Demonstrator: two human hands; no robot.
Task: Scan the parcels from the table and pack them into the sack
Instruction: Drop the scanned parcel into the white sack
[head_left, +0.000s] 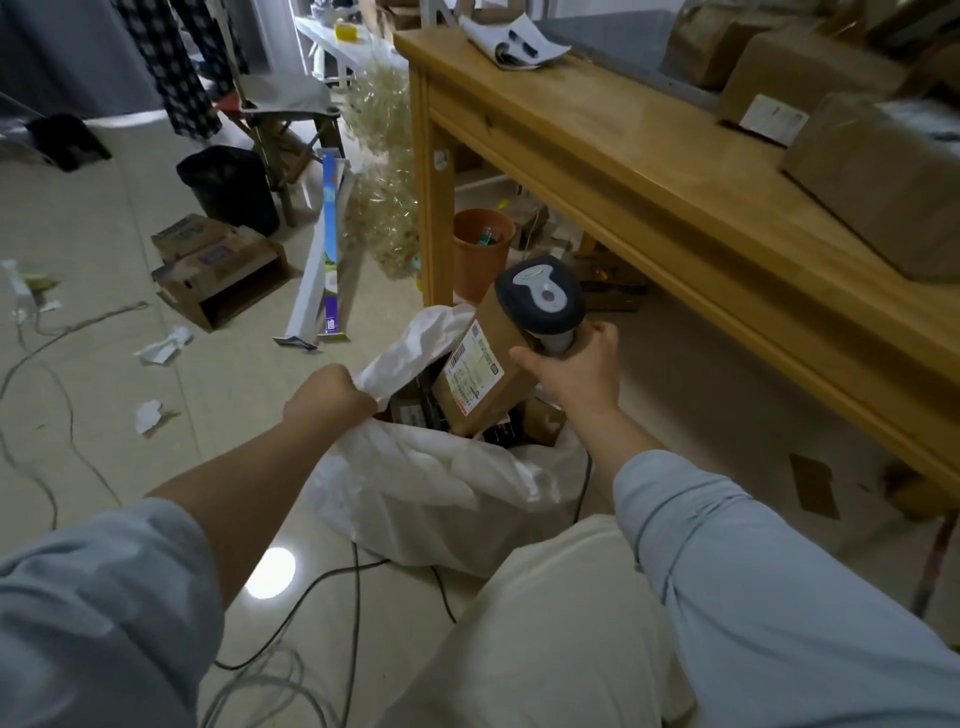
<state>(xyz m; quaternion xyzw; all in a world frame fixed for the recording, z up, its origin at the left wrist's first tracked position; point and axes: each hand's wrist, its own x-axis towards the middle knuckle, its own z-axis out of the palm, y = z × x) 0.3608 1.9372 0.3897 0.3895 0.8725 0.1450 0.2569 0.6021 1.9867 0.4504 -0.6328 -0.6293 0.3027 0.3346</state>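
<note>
Several parcels (878, 197) crowd wooden table (623, 171); left hand (327, 402) grips sack (441, 483), right hand (576, 374) grips scanner (543, 299)

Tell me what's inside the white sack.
Visible through the mouth of the sack, which the left hand grips: dark parcels, a brown box, and a labelled parcel tilted in, held by the right hand with the scanner. Deeper contents are covered.

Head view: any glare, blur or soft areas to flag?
Head view: a round light reflection glares on the glossy beige floor; the brown cardboard parcels on the wooden table are blurred; the labelled brown parcel over the white sack is sharper, its print unreadable.
</note>
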